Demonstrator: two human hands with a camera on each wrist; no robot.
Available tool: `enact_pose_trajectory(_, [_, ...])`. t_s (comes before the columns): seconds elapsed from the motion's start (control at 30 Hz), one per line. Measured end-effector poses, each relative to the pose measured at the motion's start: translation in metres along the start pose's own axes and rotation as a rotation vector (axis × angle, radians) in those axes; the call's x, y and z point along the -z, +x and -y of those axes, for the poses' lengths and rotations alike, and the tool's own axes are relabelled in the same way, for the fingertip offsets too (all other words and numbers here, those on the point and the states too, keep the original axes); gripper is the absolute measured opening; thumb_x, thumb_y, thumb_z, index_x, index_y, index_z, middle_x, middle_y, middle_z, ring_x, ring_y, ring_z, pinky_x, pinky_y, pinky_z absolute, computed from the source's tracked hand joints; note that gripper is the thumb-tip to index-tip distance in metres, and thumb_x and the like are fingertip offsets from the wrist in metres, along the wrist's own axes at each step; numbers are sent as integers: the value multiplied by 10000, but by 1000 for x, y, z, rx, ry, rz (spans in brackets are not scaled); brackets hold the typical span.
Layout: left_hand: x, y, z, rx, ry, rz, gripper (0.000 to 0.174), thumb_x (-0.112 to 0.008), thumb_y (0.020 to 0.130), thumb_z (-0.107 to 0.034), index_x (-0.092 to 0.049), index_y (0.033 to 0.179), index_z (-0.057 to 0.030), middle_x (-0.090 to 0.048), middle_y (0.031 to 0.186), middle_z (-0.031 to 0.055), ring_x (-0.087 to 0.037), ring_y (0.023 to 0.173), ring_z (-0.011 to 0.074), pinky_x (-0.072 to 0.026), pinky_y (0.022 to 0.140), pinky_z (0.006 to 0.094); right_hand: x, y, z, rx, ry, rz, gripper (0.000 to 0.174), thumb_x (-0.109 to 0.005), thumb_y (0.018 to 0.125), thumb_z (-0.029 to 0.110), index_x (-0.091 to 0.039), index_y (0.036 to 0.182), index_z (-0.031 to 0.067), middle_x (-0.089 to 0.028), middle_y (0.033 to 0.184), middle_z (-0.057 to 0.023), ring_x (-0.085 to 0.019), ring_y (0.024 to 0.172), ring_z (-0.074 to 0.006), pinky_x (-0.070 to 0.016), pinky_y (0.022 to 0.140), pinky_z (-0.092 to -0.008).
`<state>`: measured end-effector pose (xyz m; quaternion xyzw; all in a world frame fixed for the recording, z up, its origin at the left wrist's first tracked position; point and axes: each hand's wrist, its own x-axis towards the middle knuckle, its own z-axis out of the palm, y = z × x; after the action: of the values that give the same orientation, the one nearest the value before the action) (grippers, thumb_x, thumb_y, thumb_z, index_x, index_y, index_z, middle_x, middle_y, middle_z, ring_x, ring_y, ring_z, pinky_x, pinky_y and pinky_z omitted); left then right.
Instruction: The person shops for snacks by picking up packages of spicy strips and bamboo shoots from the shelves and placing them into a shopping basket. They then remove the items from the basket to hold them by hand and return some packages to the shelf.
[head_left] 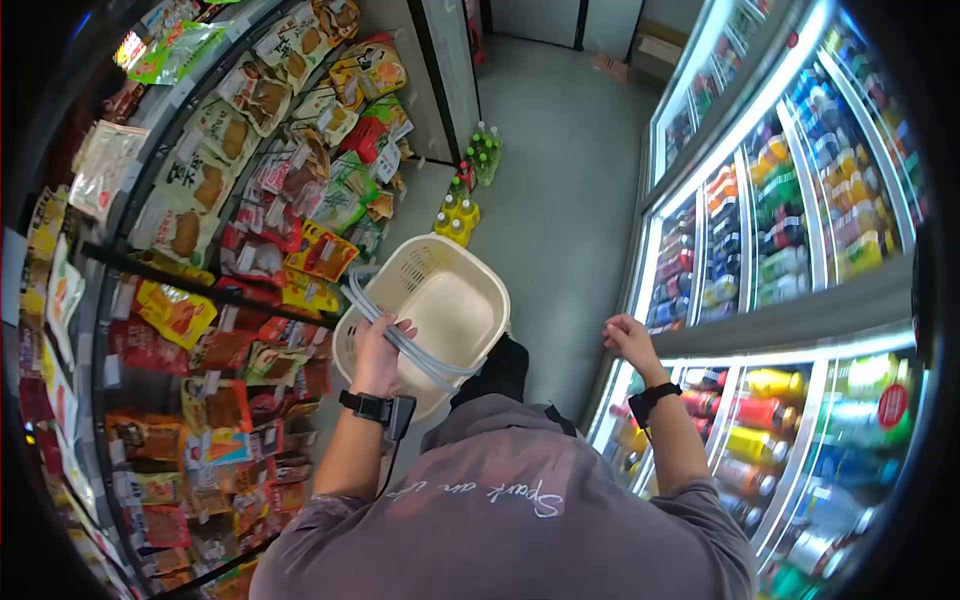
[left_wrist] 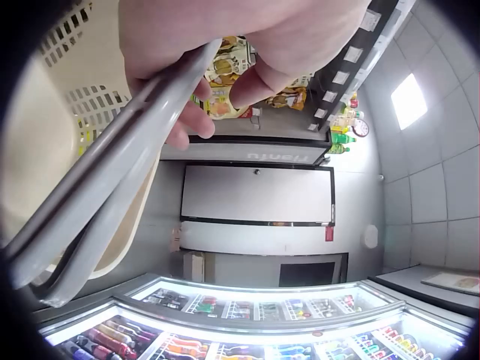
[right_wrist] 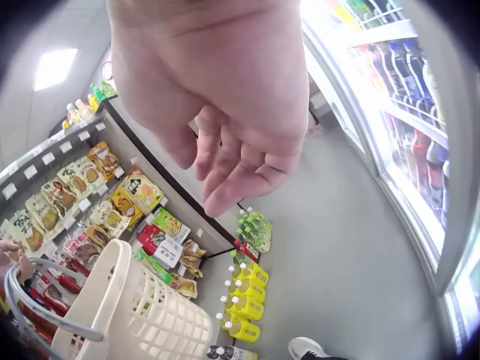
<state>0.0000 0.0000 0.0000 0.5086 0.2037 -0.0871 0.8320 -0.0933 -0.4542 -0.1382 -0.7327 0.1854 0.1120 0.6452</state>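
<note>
A cream plastic shopping basket (head_left: pixel 455 300) with slotted sides hangs in front of the person's body, nothing visible inside it. Its two grey handles (left_wrist: pixel 112 169) lie together, and the left hand (head_left: pixel 376 352) grips them with fingers curled round. In the left wrist view, the handles run from the palm down to the basket's rim. The right hand (head_left: pixel 630 338) is held out at the right, beside the lit drink coolers, with loosely bent fingers and nothing in them. In the right wrist view, that hand (right_wrist: pixel 217 97) hangs above the aisle floor, apart from everything.
Shelves of packaged snacks (head_left: pixel 205 175) line the left side. Glass-fronted drink coolers (head_left: pixel 770 230) stand along the right. Yellow bottles (right_wrist: pixel 245 300) and green bottles (right_wrist: pixel 255 229) stand on the floor by the shelf end. The grey aisle floor (head_left: pixel 565 150) leads toward a door (left_wrist: pixel 255 193).
</note>
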Motion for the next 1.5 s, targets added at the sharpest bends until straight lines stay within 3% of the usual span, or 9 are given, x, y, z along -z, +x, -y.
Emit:
enact_pose_trajectory(0.07, [-15,-5,-8,-76,15,-86,341,-558,846,-56,-403,1148,-22,-510,956,117,-607,787,253,-557,709,398,-8,31,2,58,98,24,184,-562,926,163,-575,1062,40,-637,861,-44,-631,707,-129,-501,614,-230])
enact_pose_trajectory(0.1, [-59,66,45,64,-151,-90,341,-558,846,-56,-403,1148,-22,-510,956,117,-607,787,253,-557,709,398,59,74,53,-61,-165,-21,177,-573,924,158,-579,1051,34,-640,878,-59,-636,728,-137,-511,628,-241])
enact_pose_trajectory(0.57, [-105,224,-10,-43,-127,-428,396,-534,841,-33,-391,1209,-2,-510,849,58,-567,664,151,-516,562,290,-72,466,285,111,-559,510,210,-568,902,144,-610,1038,-12,-666,879,-82,-648,722,-152,-498,660,-290])
enact_pose_trajectory(0.77, [-145,256,-7,-40,-168,-634,380,-553,848,-37,-423,1205,-14,-514,827,27,-552,617,122,-481,523,266,-205,651,338,758,-842,758,202,-572,827,98,-632,993,0,-635,953,-242,-612,875,-398,-499,776,-427])
enact_pose_trajectory(0.93, [-198,285,-5,-55,-144,-910,388,-559,835,-38,-438,1199,19,-508,787,26,-534,600,102,-448,518,239,-329,789,354,1060,-1039,777,236,-608,768,87,-646,990,15,-625,934,-229,-588,923,-407,-474,845,-455])
enact_pose_trajectory(1.17, [-252,284,0,-43,-213,-1239,395,-545,850,-60,-442,1214,51,-501,765,27,-516,559,105,-448,526,248,-437,855,363,1084,-1166,846,302,-645,750,157,-672,1032,54,-620,1074,-220,-555,1053,-350,-453,915,-427])
enact_pose_trajectory(1.37, [-277,291,34,-61,-402,-1400,412,-555,858,-98,-431,1229,31,-494,761,18,-527,579,103,-453,537,243,-482,940,306,1384,-1356,697,321,-607,800,242,-656,1069,73,-615,1131,-179,-490,1122,-398,-383,998,-419])
enact_pose_trajectory(1.4, [-281,293,39,-69,-450,-1421,414,-555,858,-100,-429,1231,26,-494,764,18,-530,585,104,-457,540,244,-477,909,334,1474,-1402,853,494,-638,793,236,-546,1203,-25,-500,1269,-287,-473,1188,-410,-373,1026,-437])
enact_pose_trajectory(1.5, [-286,300,53,-44,-506,-1475,399,-553,856,-99,-436,1219,18,-491,764,17,-528,588,105,-464,544,251,-490,891,354,1349,-1502,858,503,-636,800,217,-527,1220,-37,-482,1285,-300,-453,1207,-421,-343,1049,-443])
